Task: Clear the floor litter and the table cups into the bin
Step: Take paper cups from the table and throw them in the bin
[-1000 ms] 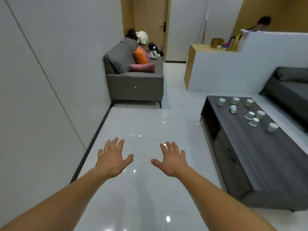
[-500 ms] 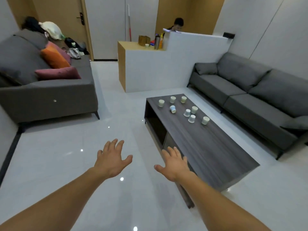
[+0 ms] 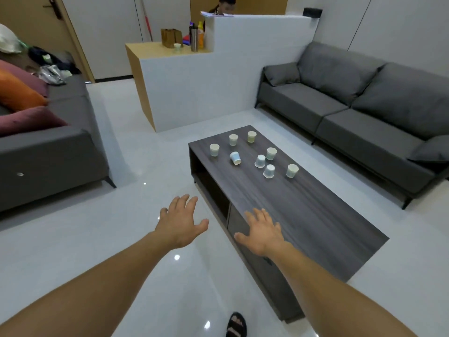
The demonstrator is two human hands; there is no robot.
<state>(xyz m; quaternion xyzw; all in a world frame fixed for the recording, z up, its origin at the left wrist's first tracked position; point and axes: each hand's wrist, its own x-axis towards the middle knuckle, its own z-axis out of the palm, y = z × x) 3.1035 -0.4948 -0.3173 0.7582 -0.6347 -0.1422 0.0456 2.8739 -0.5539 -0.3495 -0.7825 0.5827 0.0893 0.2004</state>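
Observation:
Several small paper cups (image 3: 260,161) stand scattered on the far half of a dark wood coffee table (image 3: 315,215); one cup (image 3: 235,158) lies tipped on its side and two are upside down. My left hand (image 3: 181,221) hovers open over the white floor, left of the table. My right hand (image 3: 263,233) is spread open above the table's near left edge. Both hands hold nothing. No bin and no floor litter show in this view.
A grey sofa (image 3: 364,110) runs along the right wall, another grey sofa (image 3: 48,152) with orange and maroon cushions is on the left. A white and wood counter (image 3: 194,81) stands behind the table, a person behind it. My sandalled foot (image 3: 236,324) is at the bottom.
The view has swung right from the left wall toward the coffee table and right sofa. The table and cups now lie closer, and my right hand is over the table's edge.

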